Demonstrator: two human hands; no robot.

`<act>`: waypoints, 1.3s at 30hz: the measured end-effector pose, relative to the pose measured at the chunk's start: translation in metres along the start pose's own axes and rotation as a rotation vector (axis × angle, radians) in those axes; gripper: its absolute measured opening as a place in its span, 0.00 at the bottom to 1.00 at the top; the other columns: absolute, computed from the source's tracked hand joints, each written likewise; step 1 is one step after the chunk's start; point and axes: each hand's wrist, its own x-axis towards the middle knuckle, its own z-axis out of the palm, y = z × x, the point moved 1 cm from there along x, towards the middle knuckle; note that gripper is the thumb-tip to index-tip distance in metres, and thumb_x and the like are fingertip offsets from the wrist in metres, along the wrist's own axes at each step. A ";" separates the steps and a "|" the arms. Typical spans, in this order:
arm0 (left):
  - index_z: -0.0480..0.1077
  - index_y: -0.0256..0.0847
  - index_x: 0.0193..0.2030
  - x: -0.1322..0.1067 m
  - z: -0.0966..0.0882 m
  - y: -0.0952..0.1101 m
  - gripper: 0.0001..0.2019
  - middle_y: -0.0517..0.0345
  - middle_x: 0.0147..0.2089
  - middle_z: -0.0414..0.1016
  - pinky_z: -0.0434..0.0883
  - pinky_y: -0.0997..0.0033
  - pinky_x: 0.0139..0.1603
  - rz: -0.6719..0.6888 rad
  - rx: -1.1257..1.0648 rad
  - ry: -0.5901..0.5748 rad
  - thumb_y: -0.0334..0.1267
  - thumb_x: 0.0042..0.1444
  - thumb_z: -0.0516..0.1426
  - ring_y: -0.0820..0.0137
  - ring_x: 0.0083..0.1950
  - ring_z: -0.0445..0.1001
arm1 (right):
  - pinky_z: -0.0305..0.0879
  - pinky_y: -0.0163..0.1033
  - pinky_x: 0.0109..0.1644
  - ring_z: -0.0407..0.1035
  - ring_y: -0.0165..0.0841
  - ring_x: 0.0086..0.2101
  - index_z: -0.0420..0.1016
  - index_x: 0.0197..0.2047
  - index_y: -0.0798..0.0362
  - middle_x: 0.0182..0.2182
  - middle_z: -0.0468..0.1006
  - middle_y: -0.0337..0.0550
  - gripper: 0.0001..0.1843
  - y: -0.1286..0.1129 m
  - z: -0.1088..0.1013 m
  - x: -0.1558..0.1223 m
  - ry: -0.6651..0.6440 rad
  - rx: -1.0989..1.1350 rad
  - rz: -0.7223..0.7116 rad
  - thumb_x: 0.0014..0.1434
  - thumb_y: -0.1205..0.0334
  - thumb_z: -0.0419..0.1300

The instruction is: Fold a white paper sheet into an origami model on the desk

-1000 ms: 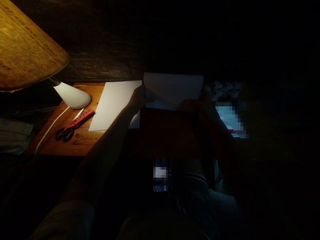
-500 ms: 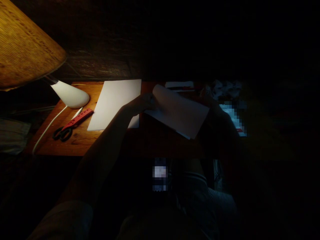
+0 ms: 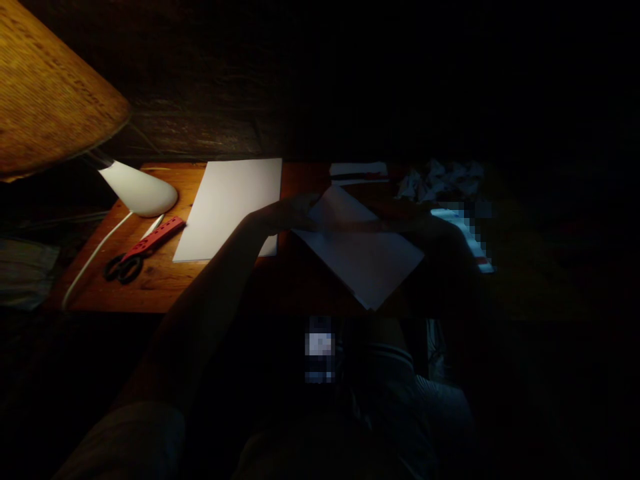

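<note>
On the worktop (image 3: 160, 297), mid-span and in deep shade, a white sheet (image 3: 373, 260), set slantwise like a diamond, nearest corner close to the front edge. At its upper left edge, the left hand (image 3: 294, 212); grip too dark to read, cannot tell whether pinching the paper or only pressing on it. Across the upper part of the same sheet, blurred, the right hand (image 3: 397, 227), fingers towards the left; cannot tell whether bearing down or just above, nor how closed in its grip. Progress, by judgement: sheet apart from the paper stack (image 3: 227, 207) and under work by both hands; possibly folded, going by a doubled look along the near left edge, but too dim to confirm. No finished form visible, so probably partway at most; cannot read how much left. Between lamp base (image 3: 143, 191) and front edge, black-handled scissors (image 3: 127, 268), untouched, with a red sheath (image 3: 157, 237) over the blades. Beyond the sheet, a small white piece (image 3: 357, 169) with a dark slim object (image 3: 360, 177) across it. Further right, crumpled pale scraps (image 3: 445, 180)
</note>
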 end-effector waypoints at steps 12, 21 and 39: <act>0.74 0.40 0.57 0.019 -0.015 -0.013 0.22 0.46 0.55 0.83 0.81 0.50 0.59 0.244 -0.052 0.505 0.40 0.56 0.68 0.53 0.59 0.82 | 0.80 0.67 0.51 0.82 0.55 0.44 0.81 0.55 0.49 0.43 0.87 0.52 0.34 0.007 0.005 0.009 0.057 0.045 0.184 0.47 0.47 0.79; 0.72 0.44 0.62 0.027 0.017 -0.008 0.22 0.47 0.59 0.82 0.78 0.53 0.63 0.306 -0.038 0.512 0.46 0.63 0.62 0.56 0.65 0.79 | 0.78 0.63 0.57 0.75 0.54 0.57 0.66 0.69 0.45 0.58 0.79 0.53 0.43 -0.003 0.022 0.013 0.413 0.028 -0.066 0.57 0.38 0.70; 0.74 0.43 0.52 0.032 0.033 -0.024 0.23 0.50 0.51 0.83 0.80 0.50 0.59 0.349 0.101 0.640 0.59 0.62 0.63 0.48 0.63 0.78 | 0.68 0.65 0.67 0.67 0.59 0.65 0.72 0.59 0.47 0.58 0.79 0.55 0.40 -0.010 0.037 0.015 0.478 -0.090 -0.135 0.50 0.35 0.72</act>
